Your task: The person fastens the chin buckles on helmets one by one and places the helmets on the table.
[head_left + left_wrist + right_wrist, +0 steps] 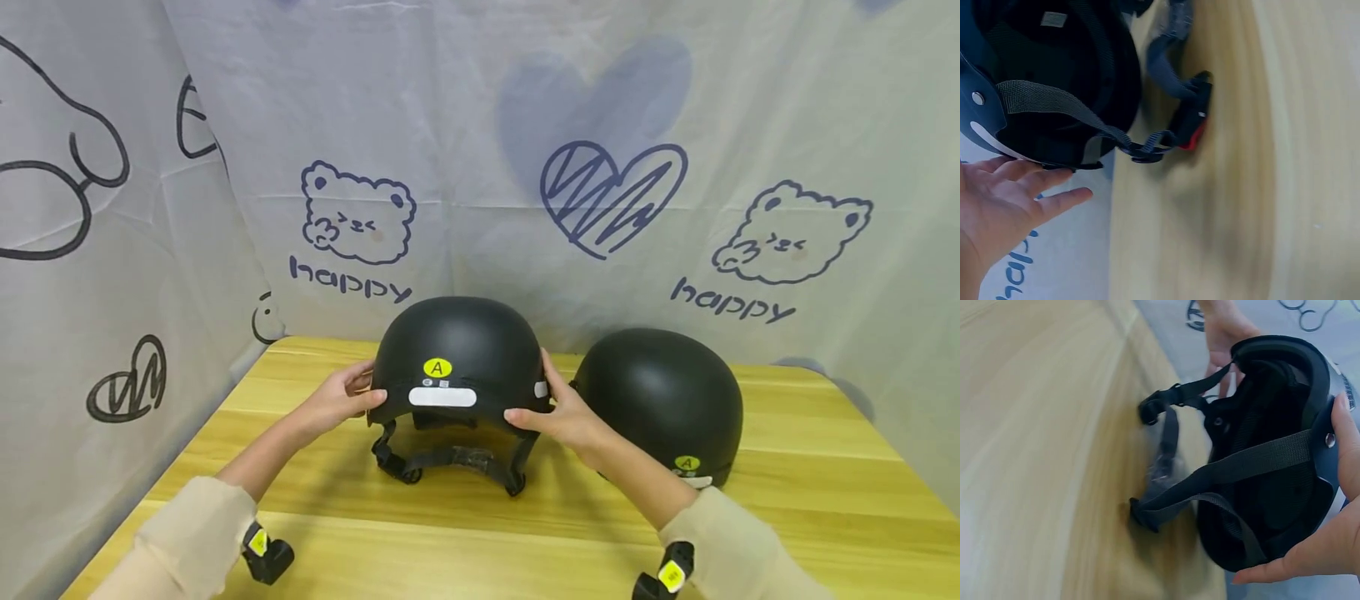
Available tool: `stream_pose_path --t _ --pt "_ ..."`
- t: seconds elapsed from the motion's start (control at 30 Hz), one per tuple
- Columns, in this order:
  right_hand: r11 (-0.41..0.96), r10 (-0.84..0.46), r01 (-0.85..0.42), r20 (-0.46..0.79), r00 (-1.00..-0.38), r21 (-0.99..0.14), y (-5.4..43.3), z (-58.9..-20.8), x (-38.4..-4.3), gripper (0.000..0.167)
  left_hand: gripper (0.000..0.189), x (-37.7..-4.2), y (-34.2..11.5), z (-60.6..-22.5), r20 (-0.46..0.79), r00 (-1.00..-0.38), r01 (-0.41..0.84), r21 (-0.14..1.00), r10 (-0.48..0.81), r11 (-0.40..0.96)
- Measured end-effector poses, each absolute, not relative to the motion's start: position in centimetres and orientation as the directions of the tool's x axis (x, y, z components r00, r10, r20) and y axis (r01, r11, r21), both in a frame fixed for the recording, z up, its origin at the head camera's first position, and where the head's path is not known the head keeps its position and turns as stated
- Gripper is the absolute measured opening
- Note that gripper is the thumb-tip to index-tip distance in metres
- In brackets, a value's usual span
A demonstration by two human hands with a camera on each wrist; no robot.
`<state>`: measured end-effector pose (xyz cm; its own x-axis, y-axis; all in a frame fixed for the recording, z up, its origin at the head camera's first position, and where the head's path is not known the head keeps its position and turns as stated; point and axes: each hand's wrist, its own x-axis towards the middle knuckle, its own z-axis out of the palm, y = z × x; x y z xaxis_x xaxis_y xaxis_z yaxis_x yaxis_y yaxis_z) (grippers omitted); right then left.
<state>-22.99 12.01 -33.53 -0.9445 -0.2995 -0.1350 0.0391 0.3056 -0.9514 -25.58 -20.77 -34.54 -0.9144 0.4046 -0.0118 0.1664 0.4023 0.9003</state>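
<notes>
Helmet [457,342] sits gripped between the fingers of your left hand [336,403] and right hand [572,418]; chin strap [438,458] hangs below them, perhaps touching the table [420,558].

Wood-grain counter [420,558], yellow on top, banded from left to right in lighter and darker strips, rounded at the far corners. On the right part, directly on the wood: a matte black helmet [660,392], crown up, with a yellow oval sticker [687,462] marked A low on the near side and, just below, a white label [701,481], partly hidden. Near the middle, under a held helmet [457,333]: a dark chin strap [442,457], looped down close to the surface, touching or just above, impossible to tell. Soft shadows nearby.
</notes>
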Motion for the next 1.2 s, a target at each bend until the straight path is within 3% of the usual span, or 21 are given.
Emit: stream_pose_path --t 0.23,0.57,0.73,1.2 --pt "0.369 -0.296 -0.025 -0.092 -0.951 -0.929 11.9 -35.0 -22.7 0.115 0.091 -25.5 -21.2 -36.0 0.081 -0.895 0.254 0.901 0.44 0.351" --pt "0.283 -0.373 -0.248 0.132 -0.918 -0.926 12.3 -38.3 -22.5 0.124 0.1 -25.3 -21.3 -37.9 0.143 -0.863 0.324 0.892 0.484 0.315" --pt "0.321 -0.381 -0.35 0.218 -0.899 -0.88 12.4 -39.4 -22.4 0.128 0.107 -25.0 -21.3 -38.8 0.146 -0.839 0.362 0.869 0.524 0.338" --pt "0.369 -0.371 -0.487 0.356 -0.858 -0.791 12.5 -42.4 -22.3 0.133 0.118 -24.1 -20.9 -41.6 0.218 -0.861 0.416 0.821 0.458 0.39"
